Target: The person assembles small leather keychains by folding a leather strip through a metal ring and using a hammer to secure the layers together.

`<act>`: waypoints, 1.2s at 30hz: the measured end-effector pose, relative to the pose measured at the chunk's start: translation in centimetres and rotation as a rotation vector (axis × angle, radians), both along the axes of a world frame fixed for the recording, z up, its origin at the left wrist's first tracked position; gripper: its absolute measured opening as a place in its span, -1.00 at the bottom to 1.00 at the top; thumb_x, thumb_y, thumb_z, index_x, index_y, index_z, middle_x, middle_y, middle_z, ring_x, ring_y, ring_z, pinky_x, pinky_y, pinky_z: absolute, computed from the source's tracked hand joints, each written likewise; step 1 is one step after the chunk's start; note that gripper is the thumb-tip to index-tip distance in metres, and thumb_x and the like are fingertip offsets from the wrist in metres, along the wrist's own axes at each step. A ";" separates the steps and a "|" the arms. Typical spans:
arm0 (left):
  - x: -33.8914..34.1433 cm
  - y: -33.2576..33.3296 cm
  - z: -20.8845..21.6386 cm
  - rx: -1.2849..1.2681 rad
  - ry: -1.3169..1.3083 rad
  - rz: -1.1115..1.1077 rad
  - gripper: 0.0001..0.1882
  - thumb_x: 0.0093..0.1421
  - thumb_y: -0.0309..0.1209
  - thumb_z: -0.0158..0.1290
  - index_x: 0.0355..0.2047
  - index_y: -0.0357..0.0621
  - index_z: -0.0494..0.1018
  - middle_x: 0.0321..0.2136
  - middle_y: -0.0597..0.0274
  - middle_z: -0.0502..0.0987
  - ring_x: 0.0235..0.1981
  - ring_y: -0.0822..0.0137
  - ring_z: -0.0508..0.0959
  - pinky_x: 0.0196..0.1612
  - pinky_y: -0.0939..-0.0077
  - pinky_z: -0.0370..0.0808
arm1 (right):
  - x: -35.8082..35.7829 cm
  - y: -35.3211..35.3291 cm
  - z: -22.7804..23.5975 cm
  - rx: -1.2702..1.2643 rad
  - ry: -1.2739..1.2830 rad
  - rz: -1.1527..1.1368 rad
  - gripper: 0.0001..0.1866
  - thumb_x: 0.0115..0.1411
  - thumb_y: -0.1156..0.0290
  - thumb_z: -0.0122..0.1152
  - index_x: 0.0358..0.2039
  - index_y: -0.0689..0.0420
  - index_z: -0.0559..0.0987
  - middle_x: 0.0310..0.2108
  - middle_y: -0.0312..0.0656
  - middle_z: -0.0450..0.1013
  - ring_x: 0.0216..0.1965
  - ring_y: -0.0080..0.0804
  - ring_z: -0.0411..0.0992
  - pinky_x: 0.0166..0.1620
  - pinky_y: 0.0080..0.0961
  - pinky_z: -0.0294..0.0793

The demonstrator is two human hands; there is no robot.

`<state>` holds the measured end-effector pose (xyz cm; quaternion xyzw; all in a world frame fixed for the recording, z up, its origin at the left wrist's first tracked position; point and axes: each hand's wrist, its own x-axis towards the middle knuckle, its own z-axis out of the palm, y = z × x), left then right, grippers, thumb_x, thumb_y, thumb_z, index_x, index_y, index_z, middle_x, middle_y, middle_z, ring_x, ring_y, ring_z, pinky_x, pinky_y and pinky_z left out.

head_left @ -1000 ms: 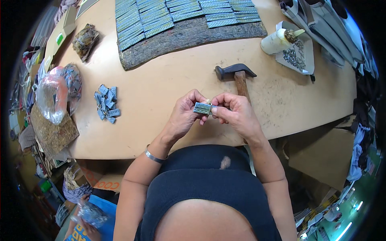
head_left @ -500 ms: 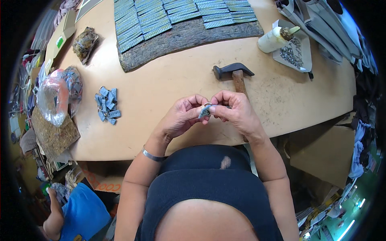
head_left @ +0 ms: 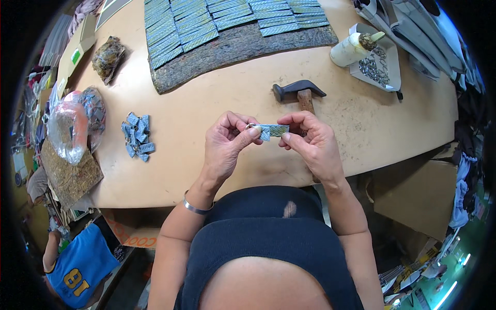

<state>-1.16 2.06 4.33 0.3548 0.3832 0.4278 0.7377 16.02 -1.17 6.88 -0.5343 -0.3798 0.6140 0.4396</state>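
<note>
Both hands work in the air above the near part of the surface (head_left: 206, 98), a patterned blue-green strip (head_left: 278, 130) drawn level between them. The left hand (head_left: 223, 144) has thumb and fingers pinching the strip's left end, where a small metal ring (head_left: 249, 125) shows; the right hand (head_left: 318, 144) pinches the right end between thumb and fingers. The step in hand looks to be fitting the strip to the ring; whether the ring is fully enclosed I cannot tell. From this hold, the next move calls for a steady left pinch at the ring while the right fingers guide the free end squarely. A hammer (head_left: 300, 91) lies just beyond the right hand, a pile of small folded blue pieces (head_left: 138, 137) well to the left, and rows of similar strips (head_left: 191, 28) on a grey felt mat (head_left: 232, 51) farther off
</note>
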 end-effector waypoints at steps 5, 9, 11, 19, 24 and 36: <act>0.5 -0.1 0.7 0.017 0.015 0.064 -0.81 -0.02 -0.60 0.06 -0.44 -0.25 0.25 -0.44 0.13 0.39 -0.47 0.43 0.45 -0.41 0.60 0.51 | -0.1 -0.1 0.0 0.017 0.042 -0.038 -0.78 0.02 0.64 -0.05 -0.26 0.29 0.41 -0.46 -0.25 0.40 -0.45 -0.64 0.37 -0.36 -0.73 0.38; 0.7 -0.1 1.1 0.046 0.042 0.060 -0.76 -0.02 -0.62 0.06 -0.38 -0.27 0.23 -0.44 0.14 0.39 -0.46 0.44 0.45 -0.40 0.58 0.52 | 0.1 -0.1 -0.5 0.011 0.069 -0.050 -0.79 0.02 0.65 -0.05 -0.28 0.28 0.42 -0.46 -0.26 0.39 -0.47 -0.65 0.36 -0.37 -0.74 0.38; 0.7 -0.2 1.0 0.056 0.073 0.052 -0.76 -0.02 -0.63 0.05 -0.37 -0.27 0.23 -0.44 0.14 0.39 -0.45 0.44 0.45 -0.39 0.57 0.53 | 0.1 -0.1 -0.6 0.004 0.080 -0.053 -0.80 0.02 0.64 -0.05 -0.29 0.28 0.43 -0.47 -0.27 0.38 -0.47 -0.66 0.36 -0.38 -0.75 0.38; 0.7 -0.2 1.0 0.131 0.088 0.053 -0.73 -0.02 -0.64 0.04 -0.37 -0.24 0.18 -0.45 0.13 0.38 -0.44 0.45 0.43 -0.38 0.57 0.53 | 0.0 0.2 -0.1 -0.043 0.096 -0.067 -0.81 0.01 0.66 -0.03 -0.30 0.30 0.41 -0.50 -0.24 0.39 -0.49 -0.64 0.35 -0.39 -0.74 0.35; 0.8 -0.1 0.8 0.133 0.062 0.055 -0.72 -0.02 -0.66 0.03 -0.40 -0.20 0.14 -0.45 0.13 0.36 -0.44 0.46 0.42 -0.38 0.58 0.52 | 0.1 0.1 -0.3 -0.038 0.094 -0.057 -0.81 0.02 0.64 -0.04 -0.30 0.28 0.42 -0.49 -0.26 0.38 -0.48 -0.65 0.36 -0.38 -0.75 0.37; 1.0 -0.2 0.5 0.146 0.051 0.068 -0.70 -0.01 -0.68 0.00 -0.43 -0.16 0.09 -0.44 0.12 0.36 -0.43 0.47 0.43 -0.38 0.60 0.51 | 0.2 0.2 -0.3 -0.043 0.111 -0.035 -0.80 0.00 0.62 -0.01 -0.29 0.31 0.39 -0.46 -0.22 0.38 -0.46 -0.62 0.36 -0.38 -0.74 0.35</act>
